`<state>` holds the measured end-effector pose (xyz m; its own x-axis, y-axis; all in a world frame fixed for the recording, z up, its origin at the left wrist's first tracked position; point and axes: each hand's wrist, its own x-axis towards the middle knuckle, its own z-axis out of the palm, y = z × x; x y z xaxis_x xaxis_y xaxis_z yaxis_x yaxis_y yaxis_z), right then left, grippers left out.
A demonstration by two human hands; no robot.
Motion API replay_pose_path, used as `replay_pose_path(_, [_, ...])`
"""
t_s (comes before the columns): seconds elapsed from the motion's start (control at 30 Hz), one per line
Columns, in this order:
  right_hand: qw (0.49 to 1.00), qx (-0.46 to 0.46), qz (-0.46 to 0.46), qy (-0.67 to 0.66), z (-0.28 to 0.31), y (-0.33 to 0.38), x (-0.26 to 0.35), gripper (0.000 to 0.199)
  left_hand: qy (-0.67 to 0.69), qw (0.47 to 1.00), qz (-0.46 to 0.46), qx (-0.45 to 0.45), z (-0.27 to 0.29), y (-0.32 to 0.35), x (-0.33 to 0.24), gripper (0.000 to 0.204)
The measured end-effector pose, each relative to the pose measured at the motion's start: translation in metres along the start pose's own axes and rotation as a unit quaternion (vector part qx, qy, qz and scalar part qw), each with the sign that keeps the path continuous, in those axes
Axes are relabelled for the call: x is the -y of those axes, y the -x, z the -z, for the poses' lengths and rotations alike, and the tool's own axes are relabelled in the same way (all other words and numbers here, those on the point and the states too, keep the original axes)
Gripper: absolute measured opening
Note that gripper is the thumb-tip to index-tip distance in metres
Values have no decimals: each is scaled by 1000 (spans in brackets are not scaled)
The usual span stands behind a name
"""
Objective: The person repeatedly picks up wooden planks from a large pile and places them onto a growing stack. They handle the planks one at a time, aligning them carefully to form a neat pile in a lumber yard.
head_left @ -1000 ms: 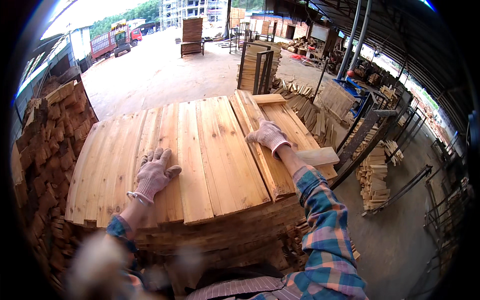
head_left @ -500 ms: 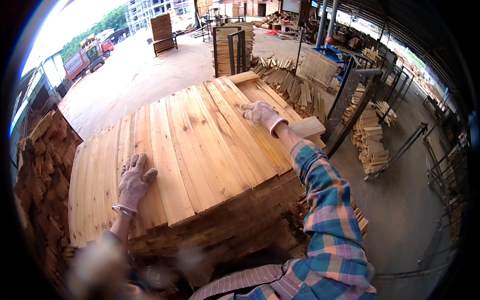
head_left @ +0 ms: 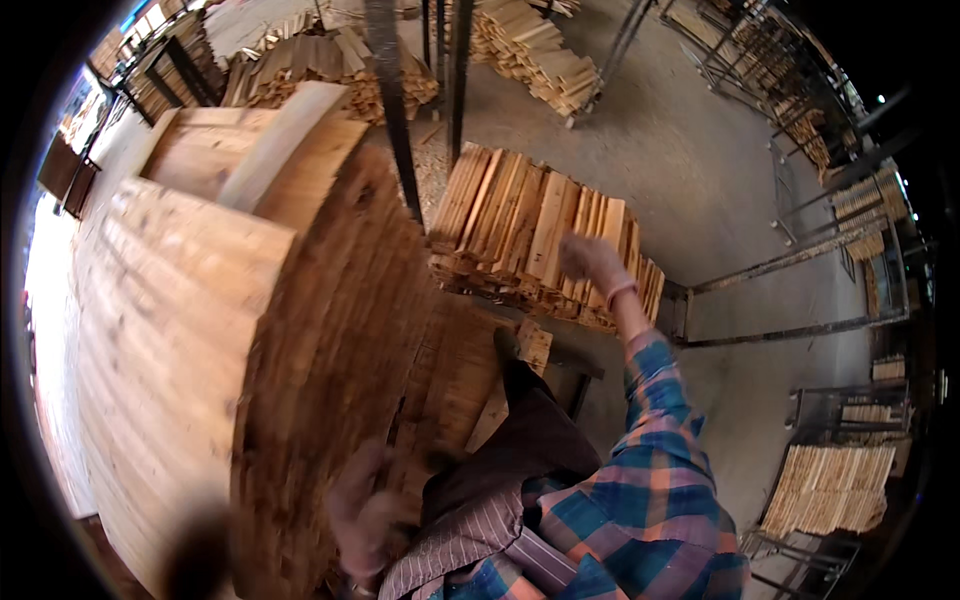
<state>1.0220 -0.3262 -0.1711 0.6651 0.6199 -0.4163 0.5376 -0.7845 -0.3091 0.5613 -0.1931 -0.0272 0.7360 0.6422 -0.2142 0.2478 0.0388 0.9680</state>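
Observation:
My right hand, in a pale knit glove, is stretched out over a low stack of narrow wooden boards. Its fingers are blurred and partly behind the back of the hand, so their grip is unclear; whether it touches the boards I cannot tell. Low beside my apron hangs my left hand, smeared by motion, with its fingers loosely apart and nothing seen in them. It is near the side of a tall wood stack, topped by a panel of planks. A loose pale board lies across the stack's far end.
Dark metal posts rise between the tall stack and the low one. A metal rack frame reaches across the floor at right. More piles of boards lie behind and at lower right, where a stack stands.
My view has swung right and down. Both hands have left the planked top: the right is now over the low board stack, the left down by my apron.

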Motion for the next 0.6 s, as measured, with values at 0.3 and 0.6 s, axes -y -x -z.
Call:
replay_pose_path(0.3, [385,206,-200,-877,-350,-50,-197,14,132,951,271,67,-183,-236,248,36])
replay_pose_path(0.6, [573,5,-295,-765,-374,-253,-180,15,110,893,407,-155,-304,-499,442,44])
